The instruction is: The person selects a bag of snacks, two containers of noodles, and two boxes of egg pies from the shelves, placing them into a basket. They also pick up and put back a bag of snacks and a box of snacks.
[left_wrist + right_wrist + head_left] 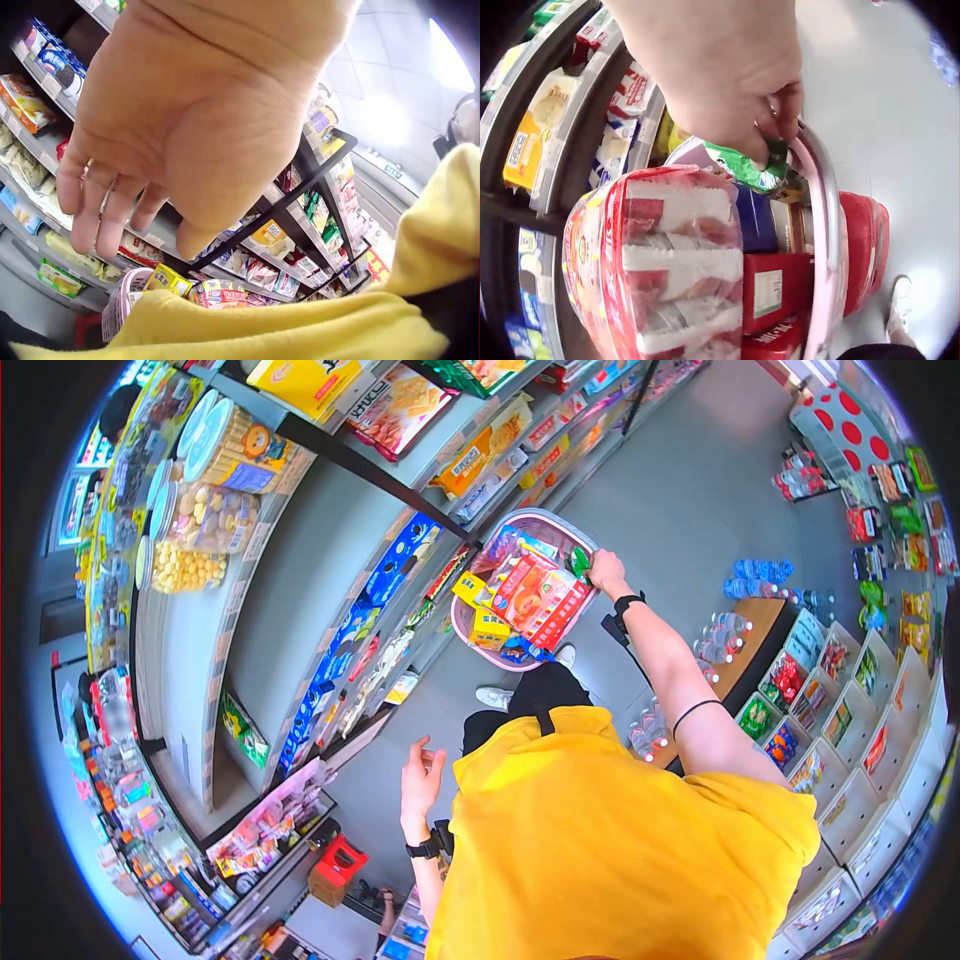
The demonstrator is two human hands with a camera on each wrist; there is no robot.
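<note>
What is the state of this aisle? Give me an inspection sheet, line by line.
Surface: grey floor of a shop aisle.
Job's things: pink basket heaped with snack packs; red pack on top.
Clutter: water bottles by a low stand.
Hands: right hand grips the basket's rim; left hand relaxed, holding nothing.
Cables: nothing seen.
Surroundings: stocked shelves on one side, snack bins on the other.
</note>
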